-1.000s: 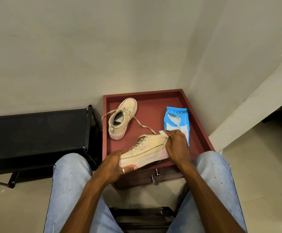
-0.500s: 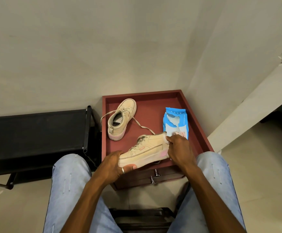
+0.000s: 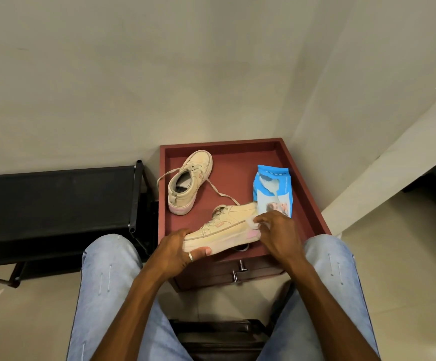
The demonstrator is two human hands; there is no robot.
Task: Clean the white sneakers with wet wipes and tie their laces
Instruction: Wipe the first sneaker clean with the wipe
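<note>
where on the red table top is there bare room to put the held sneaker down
On the red table top, bare patches lie between the far sneaker and the wipes pack, along the back rim, and in the near-left corner. The near edge is crowded: left hand and right hand hold the near sneaker there.

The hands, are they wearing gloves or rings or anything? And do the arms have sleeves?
No gloves. Both hands are bare. The left hand wears one thin, silver-looking ring on a finger. The right hand shows no ring or watch. No sleeves are in view either: both arms are bare as far up as the picture shows. The legs below wear light blue jeans.
</note>
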